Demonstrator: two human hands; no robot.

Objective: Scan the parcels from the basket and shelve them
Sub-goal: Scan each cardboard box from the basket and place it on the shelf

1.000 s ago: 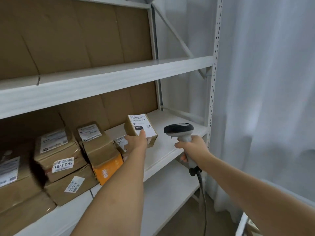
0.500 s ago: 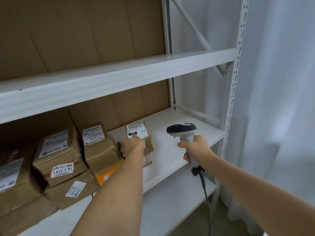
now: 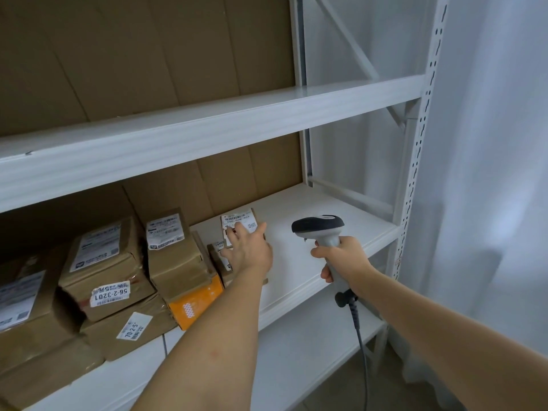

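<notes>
Small parcel (image 3: pixel 240 225) parked on middle shelf (image 3: pixel 311 232), label up for easy reading, at 3 o'clock of taller boxes (image 3: pixel 175 250). Left hand (image 3: pixel 249 252) splayed flat against it, probably nudging. Right hand (image 3: pixel 345 256) clenched round scanner (image 3: pixel 321 229), kept clear.

The shelf (image 3: pixel 326 209) was plain white, as were its perforated upright (image 3: pixel 421 161) and the shelf board above (image 3: pixel 207 126). Brown cardboard (image 3: pixel 148 54) lined the back. The small parcel (image 3: pixel 255 223) under the left hand (image 3: pixel 252 253) was brown with a white label printed in black barcodes. The scanner (image 3: pixel 318 225) in the right hand (image 3: pixel 347 259) had a black head, a light grey handle and a black cable (image 3: pixel 360 336). Toward the shelf's left end, the stacked parcels (image 3: pixel 103 262) were brown with white labels in black print. One box (image 3: pixel 195 304) at the shelf's front edge was orange with a white dotted pattern. The curtain (image 3: pixel 489 173) was white.
</notes>
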